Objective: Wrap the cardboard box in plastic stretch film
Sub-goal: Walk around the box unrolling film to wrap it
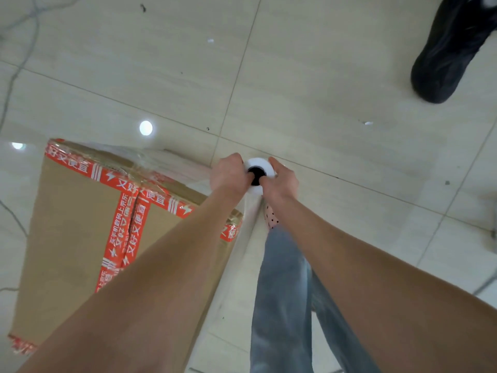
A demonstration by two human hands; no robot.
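One cardboard box (75,224) sits on the floor (322,90). Right of it, left hand (228,175) and right hand (282,183) grip one film roll (259,163), fingers (274,162) curled round it.

Indoor packing space suggested, glossy pale floor tiles (322,76), light reflections (146,128) mirrored, loose cables (16,72) trailed across, taped cardboard box (75,224) stood there.

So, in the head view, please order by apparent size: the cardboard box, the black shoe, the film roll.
Cardboard box, largest.
Black shoe, partly out of frame.
Stretch film roll, smallest: seen end-on, partly covered.
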